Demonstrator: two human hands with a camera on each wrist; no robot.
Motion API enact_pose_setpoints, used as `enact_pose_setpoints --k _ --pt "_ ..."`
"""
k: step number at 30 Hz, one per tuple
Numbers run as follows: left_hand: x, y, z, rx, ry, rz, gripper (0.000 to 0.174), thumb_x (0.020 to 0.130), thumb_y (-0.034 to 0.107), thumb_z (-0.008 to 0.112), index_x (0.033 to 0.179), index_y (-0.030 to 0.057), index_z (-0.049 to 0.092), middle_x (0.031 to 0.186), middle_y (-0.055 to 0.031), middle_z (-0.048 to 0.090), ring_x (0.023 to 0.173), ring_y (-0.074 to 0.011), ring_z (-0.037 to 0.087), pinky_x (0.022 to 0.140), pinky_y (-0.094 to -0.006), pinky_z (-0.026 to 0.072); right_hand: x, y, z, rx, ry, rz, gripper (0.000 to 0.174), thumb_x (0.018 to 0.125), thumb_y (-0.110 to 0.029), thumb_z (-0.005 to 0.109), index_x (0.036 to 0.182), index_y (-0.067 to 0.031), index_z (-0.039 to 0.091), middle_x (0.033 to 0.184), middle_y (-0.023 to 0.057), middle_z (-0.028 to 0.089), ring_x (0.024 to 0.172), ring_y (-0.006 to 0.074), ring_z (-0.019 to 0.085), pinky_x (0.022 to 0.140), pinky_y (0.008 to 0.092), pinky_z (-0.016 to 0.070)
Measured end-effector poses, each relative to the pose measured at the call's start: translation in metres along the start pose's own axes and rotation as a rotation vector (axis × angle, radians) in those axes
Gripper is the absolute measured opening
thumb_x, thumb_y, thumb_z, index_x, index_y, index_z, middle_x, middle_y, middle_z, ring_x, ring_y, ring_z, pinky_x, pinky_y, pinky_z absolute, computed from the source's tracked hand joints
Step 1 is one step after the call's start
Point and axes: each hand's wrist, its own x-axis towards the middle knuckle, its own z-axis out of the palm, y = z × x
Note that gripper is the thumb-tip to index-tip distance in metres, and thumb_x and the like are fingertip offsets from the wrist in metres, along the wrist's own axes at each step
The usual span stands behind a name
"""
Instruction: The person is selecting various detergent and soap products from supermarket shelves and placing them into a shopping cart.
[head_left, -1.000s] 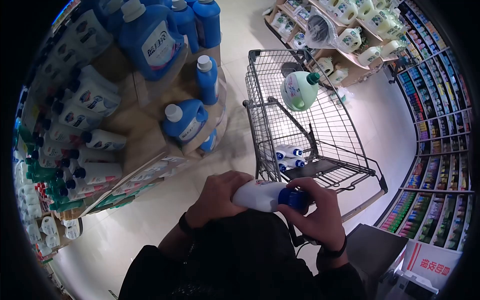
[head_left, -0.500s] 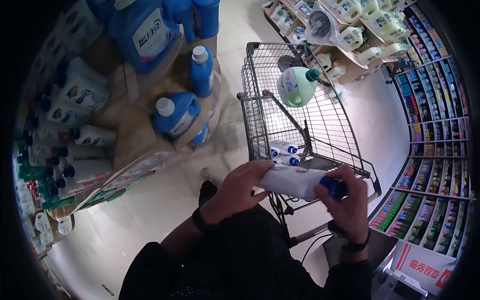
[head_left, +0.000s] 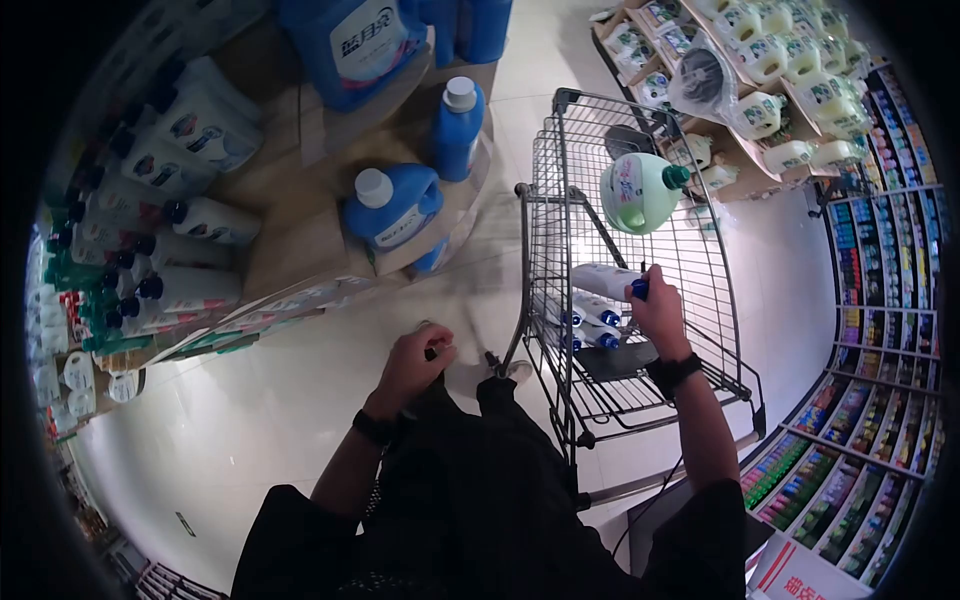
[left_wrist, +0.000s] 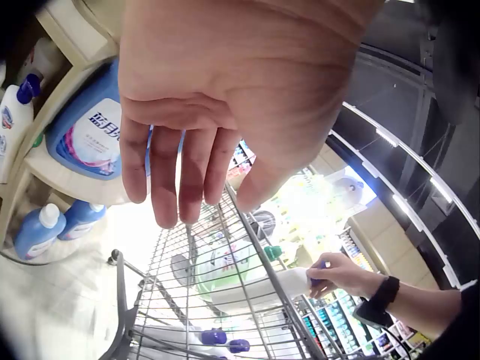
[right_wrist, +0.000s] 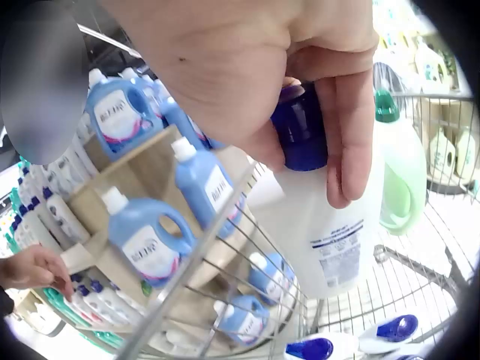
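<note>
By its blue cap, my right hand (head_left: 658,312) grips a white bottle (head_left: 603,281) inside the shopping cart (head_left: 612,365). The right wrist view shows thumb and fingers around that cap (right_wrist: 300,131), with the bottle tilted below. Several similar white bottles (head_left: 598,308) with blue caps lie in the cart just under it. Farther along the basket sits a pale green jug (head_left: 636,195) with a dark green cap. My left hand (head_left: 412,365) is held over the floor left of the cart; in the left wrist view its palm is bare and its fingers are relaxed.
On the left, a wooden display (head_left: 305,235) carries blue detergent bottles (head_left: 400,208) and rows of white bottles (head_left: 212,220). Another stand with pale jugs (head_left: 765,60) is beyond the cart. Shelves (head_left: 885,260) line the right side.
The white bottle was held in both hands near my body. My left hand has let go and drawn back; my right hand has carried the bottle forward into the cart.
</note>
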Motion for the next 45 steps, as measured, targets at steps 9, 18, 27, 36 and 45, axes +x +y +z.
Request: enact_pose_setpoints --k 9,18,27,36,45 --pt "-0.033 -0.032 -0.025 0.047 0.097 -0.204 0.024 0.084 0.019 0.07 0.102 0.0025 0.064 0.088 -0.0099 0.07 0.085 -0.0212 0.069 0.079 -0.0335 0.0531 0.012 0.035 0.147 -0.134 -0.138 0.14 0.047 0.08 -0.025 0.071 0.109 -0.001 0.041 0.077 0.0258 0.065 0.074 0.0446 0.065 0.066 0.052 0.052" --pt "-0.047 -0.045 -0.065 0.054 0.365 -0.223 0.018 0.086 0.013 0.068 0.1 0.0034 0.065 0.088 -0.0086 0.071 0.084 -0.0195 0.069 0.078 -0.0314 0.0533 0.018 0.05 0.176 -0.221 -0.298 0.063 0.039 0.082 -0.014 0.065 0.112 -0.0001 0.043 0.082 0.0252 0.066 0.08 0.0429 0.066 0.069 0.0507 0.0533" --pt "-0.029 -0.041 -0.18 0.168 1.012 -0.024 0.016 0.084 0.01 0.069 0.097 0.0028 0.063 0.088 -0.0088 0.069 0.083 -0.0205 0.069 0.075 -0.033 0.0551 0.025 0.077 0.183 0.064 -0.311 0.056 0.04 0.079 -0.012 0.067 0.113 -0.002 0.049 0.081 0.0237 0.068 0.081 0.0456 0.065 0.068 0.0506 0.0514" --pt "0.052 -0.032 -0.309 0.544 1.372 0.088 0.064 0.069 0.012 0.08 0.123 -0.0007 0.048 0.122 -0.0208 0.053 0.116 -0.0367 0.05 0.098 -0.045 0.0408 0.01 0.085 0.082 0.537 -0.316 0.486 0.025 0.085 -0.015 0.064 0.1 0.0048 0.059 0.074 0.013 0.066 0.053 0.0159 0.062 0.048 0.0267 0.0496" --pt "0.102 -0.05 -0.352 0.455 1.375 0.052 0.082 0.059 0.02 0.086 0.125 -0.0036 0.045 0.121 -0.0229 0.05 0.12 -0.0409 0.044 0.102 -0.047 0.0369 -0.084 -0.135 -0.1 0.805 -0.314 0.22 0.025 0.091 -0.01 0.061 0.112 0.0033 0.059 0.097 0.0106 0.068 0.09 0.0171 0.065 0.085 0.0301 0.051"
